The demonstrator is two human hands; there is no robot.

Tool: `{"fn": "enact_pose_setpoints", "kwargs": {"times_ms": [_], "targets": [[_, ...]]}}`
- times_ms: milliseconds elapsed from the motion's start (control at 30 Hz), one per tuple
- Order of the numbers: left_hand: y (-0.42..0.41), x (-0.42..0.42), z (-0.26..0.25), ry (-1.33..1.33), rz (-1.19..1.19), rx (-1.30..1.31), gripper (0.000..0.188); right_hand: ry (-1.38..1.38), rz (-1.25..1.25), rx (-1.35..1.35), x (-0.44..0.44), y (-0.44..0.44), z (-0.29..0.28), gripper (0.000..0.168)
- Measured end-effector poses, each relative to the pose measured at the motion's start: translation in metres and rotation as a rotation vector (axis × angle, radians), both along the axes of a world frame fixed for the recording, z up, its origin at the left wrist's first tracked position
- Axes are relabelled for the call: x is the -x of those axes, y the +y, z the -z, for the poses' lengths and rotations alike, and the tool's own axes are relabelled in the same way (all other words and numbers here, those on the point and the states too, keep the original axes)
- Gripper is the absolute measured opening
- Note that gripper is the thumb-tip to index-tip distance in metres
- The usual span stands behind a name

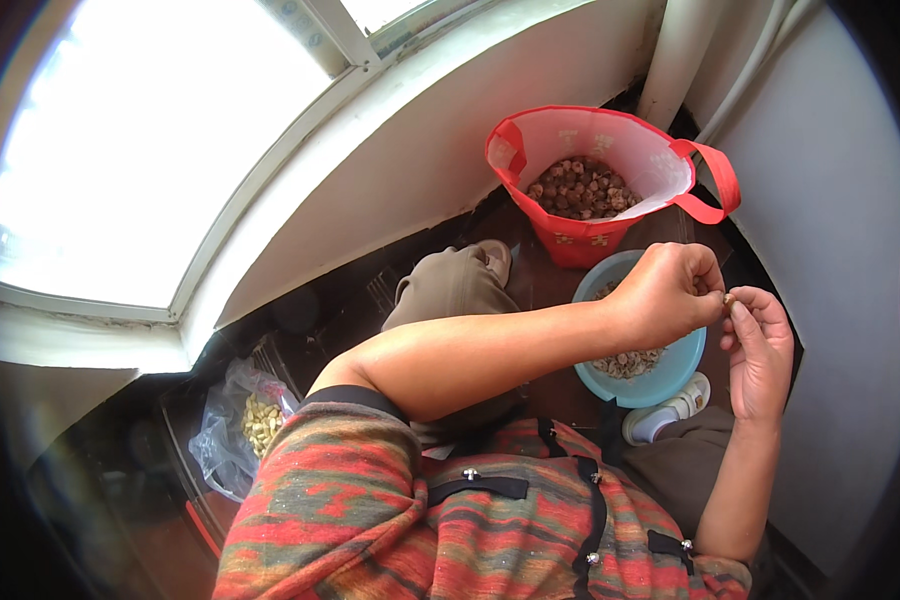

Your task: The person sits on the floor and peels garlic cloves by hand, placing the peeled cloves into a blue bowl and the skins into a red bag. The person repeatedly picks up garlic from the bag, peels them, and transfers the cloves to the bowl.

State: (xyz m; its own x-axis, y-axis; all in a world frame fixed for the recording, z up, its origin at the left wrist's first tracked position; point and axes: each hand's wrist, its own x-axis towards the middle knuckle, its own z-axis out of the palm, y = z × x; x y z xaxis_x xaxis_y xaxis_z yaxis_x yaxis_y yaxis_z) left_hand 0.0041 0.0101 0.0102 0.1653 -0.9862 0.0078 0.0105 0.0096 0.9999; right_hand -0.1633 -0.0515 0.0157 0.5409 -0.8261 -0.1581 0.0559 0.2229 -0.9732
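My left hand (664, 296) reaches across my body, palm side down, with its thumb and forefinger pinched together. Facing it, my right hand (761, 349) pinches a small brown nut-like piece (730, 301) between thumb and fingers. Both sets of fingertips meet at this piece, and the fingers partly hide it. Below the hands, a light blue plastic basin (686, 369) holds broken shell-like scraps (630, 363). My left hand and wrist cover part of the basin. Beyond it stands a red fabric bag (581, 244) with a white lining, containing many round brown nut-like pieces (581, 187).
A clear plastic bag (221, 442) of pale, peeled-looking kernels (262, 424) lies at my left on the dark floor. A bright window (157, 150) and low wall (390, 195) bound the left; a white panel (832, 225) stands close at right. Pipes (679, 60) rise behind the red bag.
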Motion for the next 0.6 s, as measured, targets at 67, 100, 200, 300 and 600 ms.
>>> {"fn": "enact_pose_setpoints", "kwargs": {"times_ms": [67,100,200,300,600], "targets": [[0.0001,-0.0006,-0.0009,-0.014,-0.009,0.009,0.011,-0.004,0.000,-0.011,-0.0007,0.0005,-0.0006,0.013],[-0.0001,-0.0008,-0.0014,-0.023,-0.011,0.009,0.011,-0.007,0.001,-0.017,-0.0010,0.0006,-0.0009,0.013],[-0.0005,-0.0006,-0.0023,-0.073,-0.021,0.015,0.011,-0.020,-0.012,-0.006,-0.0015,0.0006,-0.0020,0.013],[-0.0015,0.0013,-0.0032,-0.060,-0.038,0.014,0.013,-0.009,0.003,-0.009,-0.0008,0.0003,-0.0028,0.012],[-0.0002,0.0016,-0.0041,-0.036,-0.012,0.043,0.014,0.002,0.017,0.011,0.0031,-0.0006,-0.0030,0.013]]}}
